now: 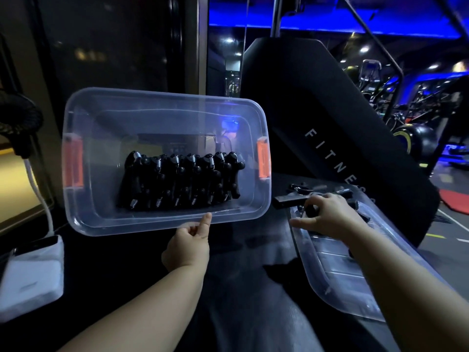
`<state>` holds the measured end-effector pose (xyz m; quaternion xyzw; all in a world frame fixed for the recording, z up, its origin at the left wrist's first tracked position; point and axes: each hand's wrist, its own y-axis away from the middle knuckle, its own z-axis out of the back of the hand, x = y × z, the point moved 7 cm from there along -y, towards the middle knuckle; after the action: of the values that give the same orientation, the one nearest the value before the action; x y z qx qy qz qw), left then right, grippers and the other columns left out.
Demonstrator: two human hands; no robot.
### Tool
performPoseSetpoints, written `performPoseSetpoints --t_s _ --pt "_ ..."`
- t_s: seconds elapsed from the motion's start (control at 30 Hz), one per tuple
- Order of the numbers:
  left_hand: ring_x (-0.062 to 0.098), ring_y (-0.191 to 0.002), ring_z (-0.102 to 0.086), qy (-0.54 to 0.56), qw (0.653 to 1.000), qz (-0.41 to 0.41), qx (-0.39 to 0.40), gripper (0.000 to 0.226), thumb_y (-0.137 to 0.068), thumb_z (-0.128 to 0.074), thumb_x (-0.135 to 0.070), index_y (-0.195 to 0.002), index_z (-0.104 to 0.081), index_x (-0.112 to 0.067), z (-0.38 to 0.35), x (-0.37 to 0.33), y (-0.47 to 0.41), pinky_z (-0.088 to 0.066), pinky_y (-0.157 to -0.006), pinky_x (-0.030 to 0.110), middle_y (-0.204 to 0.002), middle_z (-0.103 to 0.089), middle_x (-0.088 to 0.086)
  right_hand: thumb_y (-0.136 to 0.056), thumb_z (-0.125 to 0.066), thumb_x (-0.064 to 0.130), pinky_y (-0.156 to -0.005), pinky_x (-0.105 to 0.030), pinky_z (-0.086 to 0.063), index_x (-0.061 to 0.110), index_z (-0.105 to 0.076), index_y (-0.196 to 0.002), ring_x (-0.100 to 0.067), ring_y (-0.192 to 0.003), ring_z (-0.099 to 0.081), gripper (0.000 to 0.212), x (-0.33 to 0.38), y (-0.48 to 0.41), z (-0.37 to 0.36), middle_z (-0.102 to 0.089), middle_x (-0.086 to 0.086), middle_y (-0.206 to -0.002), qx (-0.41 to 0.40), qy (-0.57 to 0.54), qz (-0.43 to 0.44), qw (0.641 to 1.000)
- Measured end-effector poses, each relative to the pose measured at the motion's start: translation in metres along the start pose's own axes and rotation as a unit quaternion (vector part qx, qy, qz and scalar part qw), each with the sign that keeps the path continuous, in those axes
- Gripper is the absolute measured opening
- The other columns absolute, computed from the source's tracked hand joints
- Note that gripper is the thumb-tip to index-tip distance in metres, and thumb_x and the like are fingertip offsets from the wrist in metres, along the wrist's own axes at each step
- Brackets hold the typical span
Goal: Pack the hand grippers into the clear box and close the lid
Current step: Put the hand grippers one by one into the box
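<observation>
The clear box (76,219) with orange latches (263,158) is tipped toward me. Several black hand grippers (177,179) with steel springs stand in a row inside it. My left hand (187,247) holds the box's near rim, index finger up against the edge and the other fingers curled. To the right, the clear lid (337,265) lies flat on the dark surface. My right hand (327,217) is over the lid's far end, its fingers curled round a loose black hand gripper (311,210). More black pieces (289,200) lie just beyond it.
A white power bank (33,278) with a white cable (38,194) lies at the left. A big black padded machine panel marked FITNESS (330,128) rises behind the lid. Gym machines under blue light fill the far right.
</observation>
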<state>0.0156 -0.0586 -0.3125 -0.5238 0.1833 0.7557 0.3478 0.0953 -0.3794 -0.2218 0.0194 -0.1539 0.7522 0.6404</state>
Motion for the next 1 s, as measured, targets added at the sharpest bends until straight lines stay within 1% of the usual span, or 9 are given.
performPoseSetpoints --t_s 0.07,0.17,0.33,0.5,0.6,0.7,0.8,0.9,1.0 --pt "0.022 -0.073 -0.062 -0.005 1.0 0.003 0.008 0.06 -0.068 -0.037 -0.087 -0.07 -0.053 -0.029 -0.001 0.0 0.0 -0.047 -0.09 0.041 -0.068 -0.063 -0.008 -0.056 -0.064 0.081 -0.081 -0.031 -0.041 0.033 -0.062 -0.095 -0.019 -0.105 -0.047 0.061 0.005 0.016 -0.001 -0.052 0.006 -0.096 -0.008 -0.011 0.009 1.0" --pt "0.024 -0.078 -0.062 -0.007 1.0 0.0 0.012 0.058 -0.071 -0.038 -0.085 -0.069 -0.052 -0.029 -0.002 0.0 -0.001 -0.042 -0.092 0.039 -0.068 -0.062 -0.008 -0.058 -0.064 0.08 -0.081 -0.03 -0.038 0.033 -0.061 -0.102 -0.017 -0.109 -0.043 0.065 0.013 0.039 -0.008 -0.05 0.006 -0.102 -0.003 -0.004 0.005 1.0" --pt "0.024 -0.079 -0.059 -0.015 1.0 0.001 0.016 0.056 -0.075 -0.039 -0.082 -0.072 -0.053 -0.028 0.0 -0.002 0.001 -0.029 -0.081 0.033 -0.071 -0.062 -0.006 -0.053 -0.057 0.086 -0.087 -0.03 -0.041 0.036 -0.06 -0.102 -0.014 -0.111 -0.042 0.07 0.022 0.075 -0.02 -0.047 0.01 -0.102 -0.001 -0.019 -0.006 1.0" --pt "0.025 -0.078 -0.06 -0.016 1.0 0.004 0.015 0.057 -0.074 -0.04 -0.082 -0.073 -0.055 -0.027 -0.001 0.0 -0.001 -0.033 -0.084 0.035 -0.072 -0.063 -0.003 -0.058 -0.063 0.08 -0.085 -0.025 -0.035 0.035 -0.061 -0.103 -0.011 -0.117 -0.037 0.064 0.043 0.101 -0.035 -0.047 0.011 -0.108 0.024 -0.007 0.022 0.999" --pt "0.025 -0.077 -0.058 -0.017 1.0 0.003 0.018 0.056 -0.075 -0.041 -0.082 -0.069 -0.052 -0.027 -0.001 -0.001 -0.001 -0.038 -0.088 0.036 -0.069 -0.06 -0.005 -0.054 -0.06 0.083 -0.092 -0.027 -0.037 0.034 -0.061 -0.1 -0.012 -0.12 -0.036 0.067 0.048 0.109 -0.041 -0.049 0.009 -0.113 0.013 0.003 0.029 0.999" --pt "0.025 -0.074 -0.057 -0.016 1.0 -0.002 0.02 0.056 -0.076 -0.041 -0.081 -0.067 -0.051 -0.026 0.0 -0.002 0.0 -0.04 -0.09 0.037 -0.066 -0.059 -0.005 -0.048 -0.05 0.089 -0.098 -0.032 -0.036 0.035 -0.06 -0.099 -0.014 -0.123 -0.035 0.076 0.049 0.112 -0.045 -0.05 0.01 -0.116 0.005 0.027 0.032 0.999" --pt "0.023 -0.071 -0.056 -0.019 1.0 -0.004 0.017 0.057 -0.076 -0.04 -0.081 -0.067 -0.051 -0.026 0.0 -0.003 0.001 -0.039 -0.089 0.037 -0.066 -0.059 -0.005 -0.042 -0.045 0.095 -0.102 -0.034 -0.034 0.035 -0.058 -0.103 -0.015 -0.126 -0.033 0.087 0.053 0.114 -0.047 -0.049 0.01 -0.119 0.001 0.049 0.035 0.998" --pt "0.023 -0.071 -0.057 -0.023 1.0 -0.004 0.015 0.058 -0.076 -0.038 -0.082 -0.068 -0.052 -0.026 0.001 -0.003 0.0 -0.039 -0.083 0.035 -0.067 -0.06 -0.004 -0.032 -0.028 0.104 -0.103 -0.034 -0.033 0.036 -0.055 -0.111 -0.015 -0.126 -0.033 0.108 0.057 0.115 -0.048 -0.05 0.009 -0.12 0.002 0.05 0.043 0.998" --pt "0.023 -0.072 -0.059 -0.019 1.0 -0.005 0.012 0.058 -0.076 -0.039 -0.082 -0.07 -0.053 -0.026 0.001 -0.003 0.0 -0.04 -0.084 0.035 -0.066 -0.06 -0.005 -0.033 -0.026 0.104 -0.105 -0.034 -0.031 0.038 -0.05 -0.123 -0.014 -0.128 -0.031 0.115 0.06 0.116 -0.048 -0.05 0.011 -0.125 0.002 0.041 0.058 0.997"
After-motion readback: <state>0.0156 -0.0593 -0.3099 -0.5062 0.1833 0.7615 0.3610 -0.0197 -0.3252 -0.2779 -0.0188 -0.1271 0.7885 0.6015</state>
